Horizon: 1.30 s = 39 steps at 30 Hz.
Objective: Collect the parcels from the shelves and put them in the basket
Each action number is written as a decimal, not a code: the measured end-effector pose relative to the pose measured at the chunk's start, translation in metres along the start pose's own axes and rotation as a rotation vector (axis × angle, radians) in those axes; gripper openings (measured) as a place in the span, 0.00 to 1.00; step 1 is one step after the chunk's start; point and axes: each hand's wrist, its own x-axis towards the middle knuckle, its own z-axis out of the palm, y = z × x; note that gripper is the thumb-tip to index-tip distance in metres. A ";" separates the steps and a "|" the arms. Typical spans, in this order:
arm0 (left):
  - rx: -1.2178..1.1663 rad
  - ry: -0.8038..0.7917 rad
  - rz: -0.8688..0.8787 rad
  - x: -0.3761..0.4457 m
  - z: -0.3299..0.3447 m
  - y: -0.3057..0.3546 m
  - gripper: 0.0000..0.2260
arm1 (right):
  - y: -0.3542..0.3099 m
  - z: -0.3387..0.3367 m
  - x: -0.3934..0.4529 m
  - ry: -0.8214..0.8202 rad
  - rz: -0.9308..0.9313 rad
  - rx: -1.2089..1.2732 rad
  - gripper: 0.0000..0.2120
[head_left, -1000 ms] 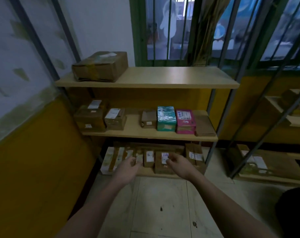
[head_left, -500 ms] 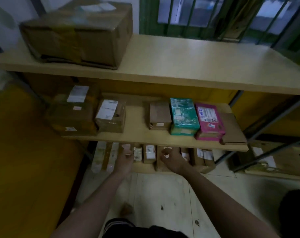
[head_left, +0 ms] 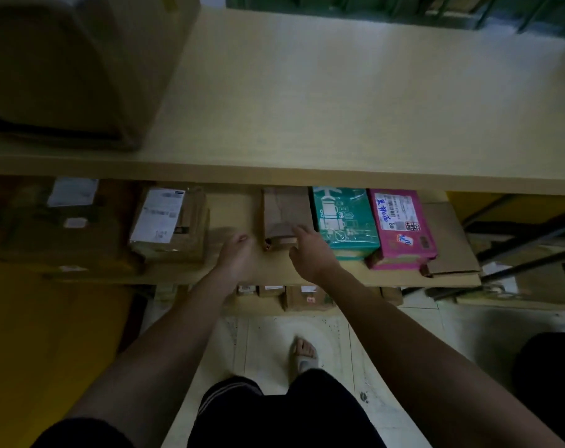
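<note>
Both bare arms reach forward from the bottom of the view to the middle shelf (head_left: 235, 279) of a wooden rack. The left hand (head_left: 237, 258) hovers over a bare patch of that shelf with fingers loosely curled, holding nothing. At its 3 o'clock, the right hand (head_left: 311, 253) spreads its fingers on the near end of a small brown parcel (head_left: 286, 215); the fingertips touch the parcel, but a closed grip is not visible.

At the brown parcel's 3 o'clock lie a teal parcel (head_left: 344, 218), then a pink parcel (head_left: 400, 227), then a flat cardboard piece (head_left: 452, 247) at the shelf's end. At its 9 o'clock sits a labelled parcel (head_left: 169, 224), and further left a large dark carton (head_left: 64, 227), hard to make out in the dim light.

The top shelf (head_left: 339, 92) fills the upper view and hides the backs of these parcels. A big box (head_left: 67, 66) at 10 o'clock is cut off by the frame. Bottom-shelf parcels (head_left: 303, 297) peek out between the wrists, mostly hidden. No basket shows. A sandalled foot (head_left: 303, 350) stands on the tiled floor (head_left: 265, 344).
</note>
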 end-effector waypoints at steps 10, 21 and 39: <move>-0.022 -0.004 -0.067 0.061 0.036 0.000 0.21 | 0.017 0.020 0.044 0.166 -0.129 -0.193 0.21; -0.419 -0.108 -0.136 0.026 0.006 0.007 0.18 | 0.017 0.017 0.030 0.406 -0.195 0.037 0.08; -0.669 -0.185 -0.041 -0.035 -0.072 0.007 0.34 | -0.034 -0.023 -0.035 0.026 -0.047 1.012 0.08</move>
